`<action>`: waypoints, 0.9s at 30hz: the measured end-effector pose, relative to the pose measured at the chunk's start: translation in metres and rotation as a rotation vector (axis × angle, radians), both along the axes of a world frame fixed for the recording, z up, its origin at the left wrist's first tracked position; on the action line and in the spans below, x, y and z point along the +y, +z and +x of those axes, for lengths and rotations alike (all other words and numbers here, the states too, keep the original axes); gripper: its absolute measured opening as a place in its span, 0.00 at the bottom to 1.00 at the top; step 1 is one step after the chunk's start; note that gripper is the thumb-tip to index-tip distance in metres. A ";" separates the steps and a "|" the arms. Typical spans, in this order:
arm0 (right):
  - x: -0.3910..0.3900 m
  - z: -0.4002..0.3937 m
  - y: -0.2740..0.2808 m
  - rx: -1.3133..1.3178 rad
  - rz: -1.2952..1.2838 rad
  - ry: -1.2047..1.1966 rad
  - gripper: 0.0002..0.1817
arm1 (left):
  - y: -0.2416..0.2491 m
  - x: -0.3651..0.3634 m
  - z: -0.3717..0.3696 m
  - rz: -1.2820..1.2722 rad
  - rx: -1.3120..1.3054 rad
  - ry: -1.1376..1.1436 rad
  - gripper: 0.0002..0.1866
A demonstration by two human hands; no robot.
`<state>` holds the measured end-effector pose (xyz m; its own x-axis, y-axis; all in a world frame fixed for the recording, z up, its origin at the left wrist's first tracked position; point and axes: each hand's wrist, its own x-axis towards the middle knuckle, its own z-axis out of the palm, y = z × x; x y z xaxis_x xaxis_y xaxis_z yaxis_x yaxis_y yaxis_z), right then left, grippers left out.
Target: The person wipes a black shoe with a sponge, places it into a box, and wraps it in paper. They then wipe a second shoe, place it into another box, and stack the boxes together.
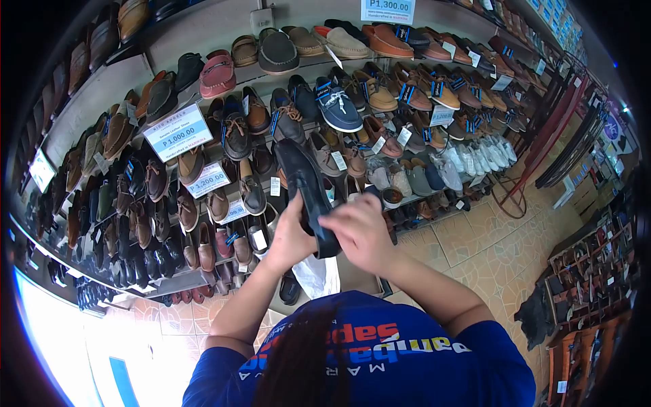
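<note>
A black leather shoe (pixel 303 180) is held up in front of me, its toe pointing away toward the shelves and its heel toward me. My left hand (pixel 291 237) grips it from the left side near the heel. Against its right rim, my right hand (pixel 363 234) has its fingers bent and pinched together; slight blur hides exactly what they press on. Below the hands lies a white plastic bag (pixel 319 275). A second black shoe (pixel 290 289) rests just left of the bag, partly hidden by my arm.
Shelves ahead carry rows of shoes, including a navy boat shoe (pixel 338 108). Price signs (pixel 178 133) stand among them. Plastic-wrapped pairs (pixel 471 159) sit at the right end. Belts (pixel 553 146) hang farther right, over a tiled floor (pixel 468 237). Another rack (pixel 590 278) stands at right.
</note>
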<state>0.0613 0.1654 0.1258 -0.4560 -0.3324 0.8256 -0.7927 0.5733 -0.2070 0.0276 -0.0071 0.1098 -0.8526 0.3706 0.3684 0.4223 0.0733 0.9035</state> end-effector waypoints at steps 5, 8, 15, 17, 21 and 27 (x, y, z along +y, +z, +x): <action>0.008 0.012 -0.010 -0.030 -0.041 -0.024 0.17 | -0.007 0.005 0.005 -0.095 0.059 -0.061 0.44; 0.008 -0.021 -0.004 -0.144 -0.154 -0.122 0.18 | -0.005 0.014 0.011 -0.178 0.150 -0.047 0.41; 0.021 0.034 -0.015 -0.268 0.056 -0.001 0.15 | -0.001 -0.002 -0.004 0.081 0.120 0.114 0.38; 0.024 0.031 0.000 -0.236 -0.032 -0.068 0.15 | 0.003 0.002 0.000 0.068 0.173 0.116 0.38; 0.007 0.012 0.022 -0.127 -0.059 -0.073 0.16 | 0.008 0.007 0.003 -0.013 0.273 0.082 0.37; 0.016 0.039 -0.013 -0.158 0.085 -0.014 0.17 | 0.025 0.003 0.001 0.288 0.141 0.122 0.33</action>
<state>0.1003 0.1815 0.1132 -0.5831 -0.3907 0.7122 -0.7457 0.6053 -0.2785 0.0290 -0.0039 0.1351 -0.8177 0.1328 0.5601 0.5479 -0.1185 0.8281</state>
